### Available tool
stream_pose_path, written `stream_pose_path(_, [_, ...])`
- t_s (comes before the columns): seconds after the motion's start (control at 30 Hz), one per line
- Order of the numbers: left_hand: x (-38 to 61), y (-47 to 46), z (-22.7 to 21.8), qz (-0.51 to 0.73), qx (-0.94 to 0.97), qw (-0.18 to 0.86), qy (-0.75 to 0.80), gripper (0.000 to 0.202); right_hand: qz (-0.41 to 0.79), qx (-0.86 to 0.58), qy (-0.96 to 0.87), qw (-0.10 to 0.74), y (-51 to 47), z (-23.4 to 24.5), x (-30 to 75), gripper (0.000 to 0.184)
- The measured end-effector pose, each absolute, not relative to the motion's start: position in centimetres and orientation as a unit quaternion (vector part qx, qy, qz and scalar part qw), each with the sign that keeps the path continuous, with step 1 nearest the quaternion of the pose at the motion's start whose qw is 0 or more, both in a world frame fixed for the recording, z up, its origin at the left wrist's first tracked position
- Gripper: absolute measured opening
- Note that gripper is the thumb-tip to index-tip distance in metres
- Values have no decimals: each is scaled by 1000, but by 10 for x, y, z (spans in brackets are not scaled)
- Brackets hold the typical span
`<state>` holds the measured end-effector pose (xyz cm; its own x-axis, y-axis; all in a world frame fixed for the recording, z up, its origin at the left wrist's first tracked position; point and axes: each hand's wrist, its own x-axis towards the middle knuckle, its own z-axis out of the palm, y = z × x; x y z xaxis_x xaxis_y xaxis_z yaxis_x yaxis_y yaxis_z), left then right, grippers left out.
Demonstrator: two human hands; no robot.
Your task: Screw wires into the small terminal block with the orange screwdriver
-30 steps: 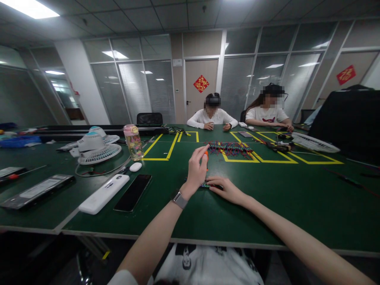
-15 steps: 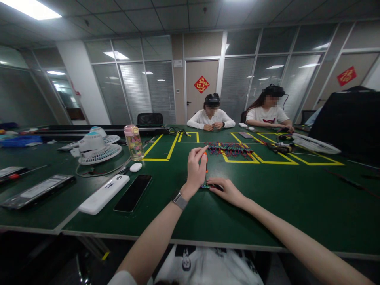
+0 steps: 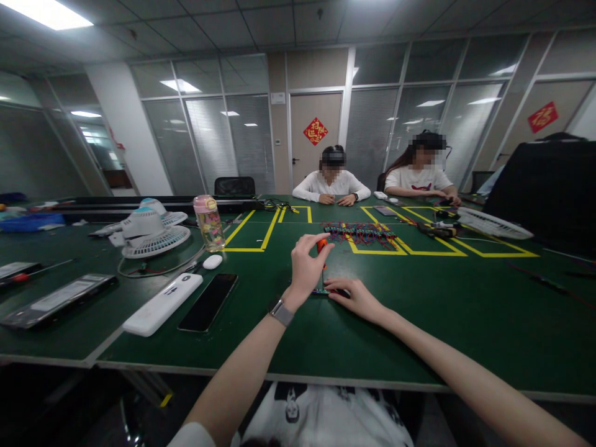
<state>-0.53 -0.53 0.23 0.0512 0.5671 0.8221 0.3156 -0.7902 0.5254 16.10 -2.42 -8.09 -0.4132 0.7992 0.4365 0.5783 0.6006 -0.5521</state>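
My left hand [image 3: 305, 267] is closed around the orange handle of a small screwdriver [image 3: 321, 246], held upright over a small dark component [image 3: 326, 290] on the green table [image 3: 419, 323]. Its thumb and fingers pinch the top of the handle. My right hand [image 3: 354, 297] lies flat on the table with its fingers pressed on that component, right beside the screwdriver's tip. A row of wired parts with red and blue leads [image 3: 361, 234] lies farther back on the table.
To the left lie a black phone [image 3: 208, 302], a white power bank [image 3: 162, 303], a white mouse [image 3: 213, 261], a pink-capped bottle [image 3: 209, 222] and white fans [image 3: 149, 228]. Two people sit across the table, their hands on it. Yellow tape outlines mark the surface.
My left hand's fingers have curled lower over the screwdriver handle, shifting their pinch on it. The right hand stays in place on the component.
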Motion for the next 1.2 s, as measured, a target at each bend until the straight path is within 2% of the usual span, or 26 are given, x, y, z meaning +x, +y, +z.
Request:
stream_pose_path(0.1, [-7,-5,2,616,711,85,328,17,160,-412,-828,346,-24,-81,161,24])
stream_pose_path(0.27, [-8,-2,2,603,724,133,308,33,165,-410,-828,346,-24,-82,162,24])
stream_pose_path(0.37, [-7,2,0,600,730,159,286,36,161,-413,-827,346,-24,-81,162,24])
stream_pose_path(0.77, [-5,-6,3,616,715,107,312,20,143,-417,-827,350,-26,-78,160,19])
stream_pose_path(1.0, [-6,-3,1,599,731,157,286,35,147,-416,-825,354,-27,-78,160,19])
stream_pose_path(1.2, [-4,-1,-3,601,729,174,279,35,142,-416,-828,348,-27,-79,160,19])
